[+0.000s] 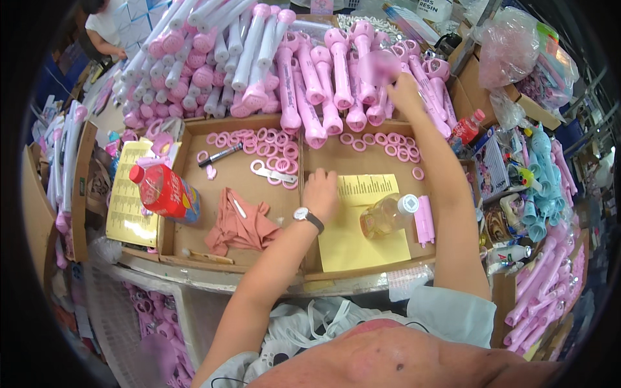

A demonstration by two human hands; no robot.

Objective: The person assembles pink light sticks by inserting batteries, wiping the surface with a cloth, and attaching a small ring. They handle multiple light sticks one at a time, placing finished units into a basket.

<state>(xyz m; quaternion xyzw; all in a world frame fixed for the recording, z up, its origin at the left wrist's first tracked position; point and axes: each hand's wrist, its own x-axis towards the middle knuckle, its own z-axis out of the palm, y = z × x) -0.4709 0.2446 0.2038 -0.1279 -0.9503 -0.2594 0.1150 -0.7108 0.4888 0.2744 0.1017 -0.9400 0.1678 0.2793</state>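
Observation:
My left hand (pixel 321 194), with a watch on its wrist, rests at the divider between two cardboard trays, by the yellow sheet (pixel 339 249). Its fingers are slightly bent and a little apart, with nothing visible in them. My right arm stretches forward, and my right hand (pixel 406 96) touches the right side of a pile of pink plastic handles (pixel 339 68). A blurred pink patch hides its fingertips, so its grip does not show. Pink rings (pixel 391 143) lie in the tray below it. A bottle of yellowish liquid (pixel 381 218) lies on the yellow sheet beside a pink plastic piece (pixel 424 220).
White tubes with pink ends (pixel 226 55) are heaped at the back left. The left tray holds a black marker (pixel 220 155), a brownish-pink cloth (pixel 239 223) and a red-labelled bottle (pixel 169 194). Light-blue plastic parts (pixel 540 187) hang at the right. A person (pixel 107 29) is at the far left.

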